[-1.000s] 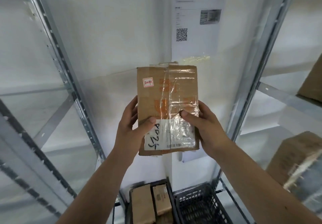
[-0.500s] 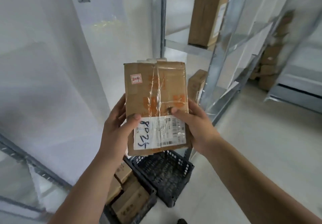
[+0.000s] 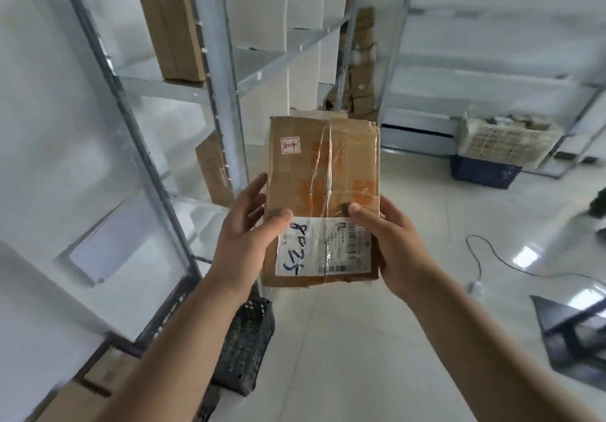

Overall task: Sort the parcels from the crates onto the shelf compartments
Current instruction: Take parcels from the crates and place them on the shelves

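Both hands — left hand (image 3: 242, 244), right hand (image 3: 393, 251) — grip the parcel (image 3: 323, 172).

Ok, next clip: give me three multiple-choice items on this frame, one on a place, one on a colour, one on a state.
1. Where is the small red-bordered sticker on the parcel?
A upper left B lower right C centre
2. What colour is the handwriting on the white label?
A red B blue C green
3. How is the parcel held?
A left hand only B lying on the floor C both hands

Key: 1 A, it sits near the top left corner. 2 B, the digits are blue. 3 C, left hand and right hand grip its sides.
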